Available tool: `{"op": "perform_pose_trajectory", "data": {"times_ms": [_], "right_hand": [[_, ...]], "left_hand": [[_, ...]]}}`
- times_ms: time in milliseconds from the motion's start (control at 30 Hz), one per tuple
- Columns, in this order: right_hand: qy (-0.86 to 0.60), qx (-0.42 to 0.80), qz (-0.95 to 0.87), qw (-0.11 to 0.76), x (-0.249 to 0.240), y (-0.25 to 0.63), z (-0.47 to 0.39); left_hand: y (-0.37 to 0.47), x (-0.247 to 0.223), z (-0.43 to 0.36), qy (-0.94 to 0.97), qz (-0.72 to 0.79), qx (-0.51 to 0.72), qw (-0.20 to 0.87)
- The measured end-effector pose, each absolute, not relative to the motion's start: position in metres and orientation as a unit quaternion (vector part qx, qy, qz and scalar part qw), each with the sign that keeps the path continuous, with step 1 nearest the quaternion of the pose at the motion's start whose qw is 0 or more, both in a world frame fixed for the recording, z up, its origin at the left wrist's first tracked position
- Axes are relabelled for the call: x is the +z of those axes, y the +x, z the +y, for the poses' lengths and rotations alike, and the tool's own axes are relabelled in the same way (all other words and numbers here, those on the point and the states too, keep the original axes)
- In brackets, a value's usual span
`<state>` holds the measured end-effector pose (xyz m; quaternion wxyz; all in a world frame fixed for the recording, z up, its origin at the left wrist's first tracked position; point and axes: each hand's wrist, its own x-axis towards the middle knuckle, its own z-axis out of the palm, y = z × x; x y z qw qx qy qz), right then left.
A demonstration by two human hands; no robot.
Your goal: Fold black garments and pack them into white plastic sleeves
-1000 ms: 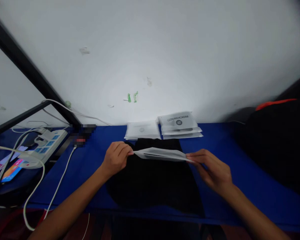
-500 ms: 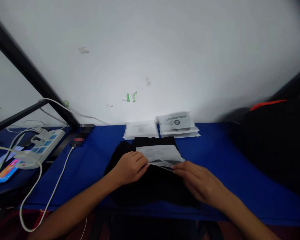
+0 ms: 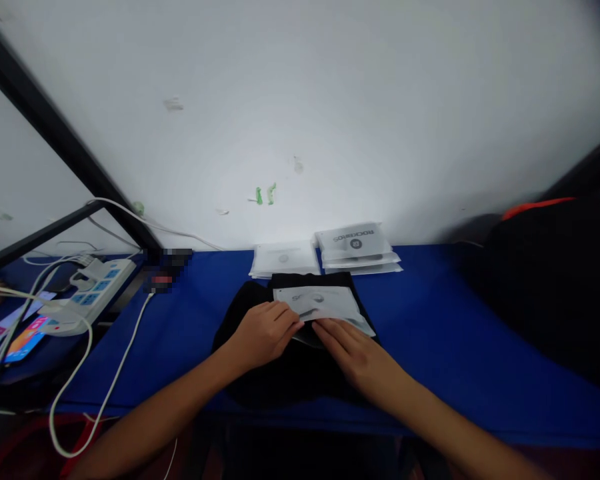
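A frosted plastic pouch [image 3: 330, 301] with dark print lies on a folded black cloth [image 3: 290, 373] in front of me. Its near edge gapes a little. My left hand [image 3: 267, 333] pinches the pouch's near left corner. My right hand [image 3: 357, 357] is at the pouch's mouth, fingers stretched forward and together, their tips at the opening near my left thumb. Whether the right fingertips are inside the pouch or just under its edge, I cannot tell.
Behind, against the white wall, lie a flat pouch stack [image 3: 285, 259] and a taller stack [image 3: 356, 243]. A large black item [image 3: 555, 287] with orange trim fills the right. A power strip [image 3: 93, 297], phones and white cables [image 3: 125, 363] are at the left of the blue table [image 3: 450, 333].
My right hand has moved left from the pouch's near right corner to the middle of its opening. My left hand keeps its hold on the left corner. The view has shifted slightly.
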<state>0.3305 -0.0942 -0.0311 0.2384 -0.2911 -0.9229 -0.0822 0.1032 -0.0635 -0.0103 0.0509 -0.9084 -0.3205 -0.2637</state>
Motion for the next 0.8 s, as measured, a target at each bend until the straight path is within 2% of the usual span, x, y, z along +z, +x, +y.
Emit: {"op": "perform_pose_trajectory", "data": {"times_ms": [133,233,300,433,567,667,733,800], "right_hand": [[-0.39,-0.077,-0.904,0.157,-0.037,0.325,-0.089],[-0.437,-0.069,-0.894,0.073,-0.041,0.321,-0.078],[-0.426,-0.093,-0.898,0.059,-0.043,0.322,-0.071],[-0.336,-0.12,-0.925,0.132,-0.037,0.326,-0.064],[-0.157,-0.126,-0.942,0.267,-0.02,0.329,-0.074],[-0.076,-0.148,-0.924,0.346,-0.01,0.331,-0.083],[-0.054,-0.15,-0.917,0.365,-0.007,0.332,-0.086],[-0.05,-0.15,-0.916,0.369,-0.008,0.333,-0.086]], "left_hand": [[0.108,-0.006,-0.063,-0.909,-0.317,-0.265,0.058],[0.112,-0.006,-0.065,-0.912,-0.333,-0.237,0.009],[0.114,-0.008,-0.067,-0.914,-0.346,-0.21,-0.032],[0.111,-0.016,-0.069,-0.919,-0.352,-0.153,-0.087],[0.097,-0.017,-0.056,-0.903,-0.36,-0.208,-0.113],[0.083,-0.016,-0.033,-0.879,-0.351,-0.316,-0.071],[0.074,-0.016,-0.011,-0.862,-0.341,-0.376,-0.015],[0.068,-0.018,0.013,-0.847,-0.367,-0.384,0.02]]}}
